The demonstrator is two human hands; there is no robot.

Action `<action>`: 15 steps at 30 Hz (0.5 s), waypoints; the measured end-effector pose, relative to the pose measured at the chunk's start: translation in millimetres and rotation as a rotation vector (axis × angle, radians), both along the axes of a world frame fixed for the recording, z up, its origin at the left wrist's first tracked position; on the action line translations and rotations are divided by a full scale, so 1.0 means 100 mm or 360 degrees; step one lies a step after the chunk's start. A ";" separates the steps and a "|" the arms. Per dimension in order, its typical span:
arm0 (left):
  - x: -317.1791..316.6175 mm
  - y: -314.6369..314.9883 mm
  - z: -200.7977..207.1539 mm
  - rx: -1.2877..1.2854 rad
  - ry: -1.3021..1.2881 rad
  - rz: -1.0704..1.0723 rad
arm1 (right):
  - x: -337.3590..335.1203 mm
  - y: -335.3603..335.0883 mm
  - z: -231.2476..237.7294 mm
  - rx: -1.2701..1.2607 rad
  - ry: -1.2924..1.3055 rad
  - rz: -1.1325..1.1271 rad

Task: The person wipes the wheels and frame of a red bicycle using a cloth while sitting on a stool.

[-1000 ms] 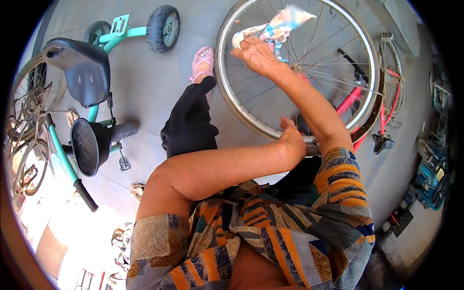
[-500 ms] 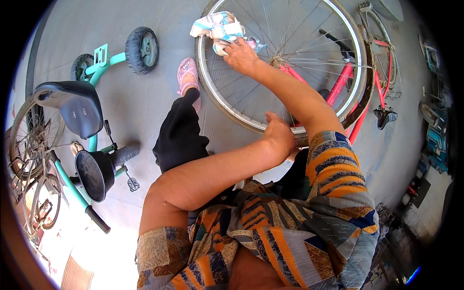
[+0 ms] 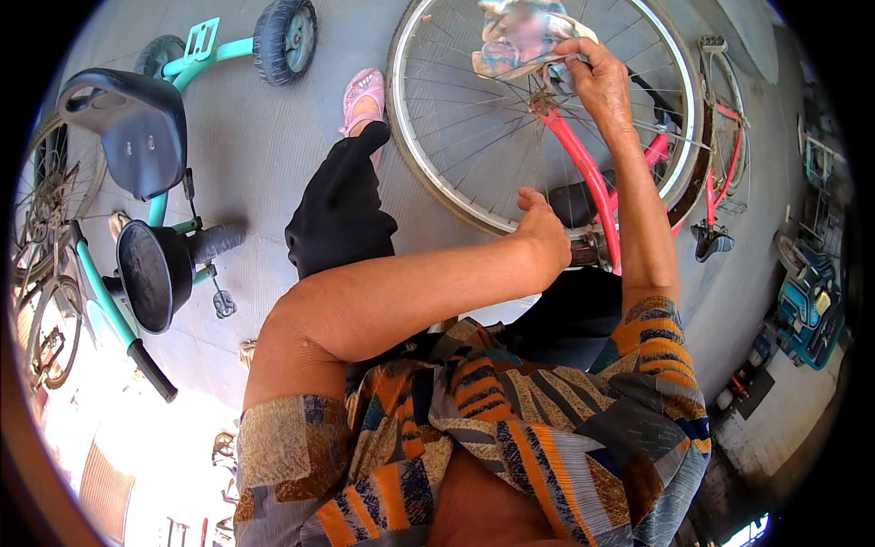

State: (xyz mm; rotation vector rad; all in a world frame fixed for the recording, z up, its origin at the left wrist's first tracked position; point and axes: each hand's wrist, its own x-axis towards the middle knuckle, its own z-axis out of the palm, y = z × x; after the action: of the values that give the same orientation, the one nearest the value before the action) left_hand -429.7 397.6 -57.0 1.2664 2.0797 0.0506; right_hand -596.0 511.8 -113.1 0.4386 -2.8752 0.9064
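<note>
A bicycle wheel [image 3: 416, 160] with a silver rim and thin spokes lies in front of me, joined to a pink bicycle frame [image 3: 583, 164]. My right hand [image 3: 602, 84] pinches a crumpled, patterned cloth [image 3: 512, 56] in pale and blue tones. That cloth lies over the spokes on the far side of the rusty hub [image 3: 543, 102]. At the near edge of the wheel, my left hand [image 3: 545, 235] is closed over the rim and tyre with its thumb raised; its other fingers are mostly hidden. A black saddle [image 3: 574, 202] shows behind the spokes.
To the left stands a teal child's tricycle [image 3: 239, 49] with a black seat [image 3: 137, 132]. My foot in a pink shoe [image 3: 365, 93] rests beside the wheel. Another bicycle [image 3: 729, 169] is at far right, near a teal case [image 3: 811, 305] with tools. More bicycles stand at far left.
My right hand has carried the cloth from the rim's left side rightward, over the spokes beyond the hub. My left hand stays at the near rim. The view has shifted slightly.
</note>
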 end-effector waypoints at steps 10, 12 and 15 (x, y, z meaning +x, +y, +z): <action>0.07 -0.03 0.00 -0.0066 -0.0120 -0.0255 | 0.52 -0.98 -0.88 0.0520 -0.0156 0.1126; 0.07 -0.07 0.00 -0.0009 -0.0113 -0.0220 | 0.60 -1.10 -1.29 0.0807 -0.0021 0.1282; 0.07 -0.09 0.00 0.0062 -0.0020 -0.0159 | 0.71 -1.05 -1.65 0.1025 0.0030 0.1366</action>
State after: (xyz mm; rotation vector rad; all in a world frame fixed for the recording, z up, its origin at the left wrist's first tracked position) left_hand -423.1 388.6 -57.4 1.3882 2.0107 0.0544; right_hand -525.3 406.6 -277.8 1.7883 -2.8611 -0.0531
